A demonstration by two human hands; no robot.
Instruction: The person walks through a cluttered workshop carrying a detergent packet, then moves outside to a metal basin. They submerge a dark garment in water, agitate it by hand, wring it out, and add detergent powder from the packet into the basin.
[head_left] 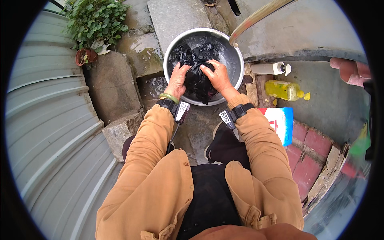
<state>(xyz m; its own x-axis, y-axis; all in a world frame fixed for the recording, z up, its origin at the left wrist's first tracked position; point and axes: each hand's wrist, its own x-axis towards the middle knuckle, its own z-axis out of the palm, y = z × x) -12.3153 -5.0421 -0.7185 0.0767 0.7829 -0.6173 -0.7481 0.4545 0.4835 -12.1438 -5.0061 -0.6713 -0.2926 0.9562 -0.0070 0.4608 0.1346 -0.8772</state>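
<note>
Silver-grey rims the round basin (pixel 241 64) in front of me, and the wet black cloth (pixel 198 82) is inside it, bunched left of the middle. Bare grey wall shows to the cloth's right, the widest room within the edge. A hose (pixel 258 21) reaches the rim at upper right; whether it touches, I cannot tell. Outside, a stone slab (pixel 112 82) sits to the left; a white bottle (pixel 266 68) and a yellow bottle (pixel 282 90) are to the right. My left hand (pixel 177 81) is half closed, thumb and curled fingers gripping the cloth; my right hand (pixel 218 78), equally curled, grasps it opposite.
</note>
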